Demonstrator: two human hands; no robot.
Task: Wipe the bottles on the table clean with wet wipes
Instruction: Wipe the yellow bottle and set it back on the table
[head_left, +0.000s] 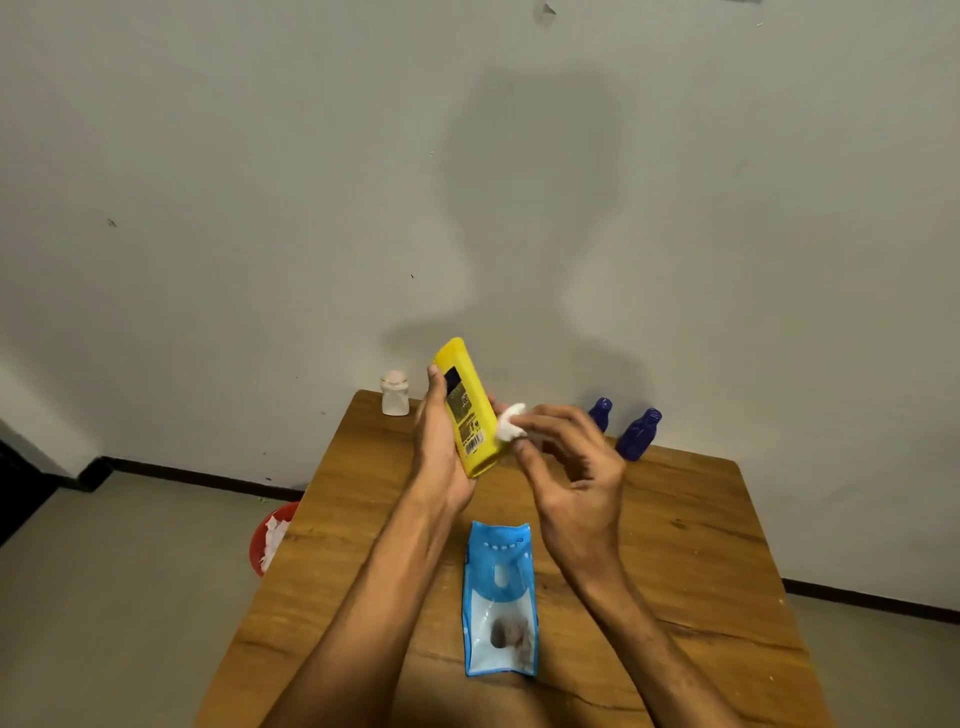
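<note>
My left hand (439, 452) holds a yellow bottle (466, 405) tilted above the wooden table (691, 545), label side facing me. My right hand (574, 470) pinches a small wadded white wet wipe (510, 422) against the bottle's right side. Two dark blue bottles stand at the table's far right, one (600, 413) partly behind my right hand and one (639, 435) beside it. A small white bottle (395, 393) stands at the far left corner. The blue wet wipe pack (500, 600) lies flat between my forearms.
A red bin (270, 538) holding used white wipes sits on the floor by the table's left edge. A pale wall rises directly behind the table.
</note>
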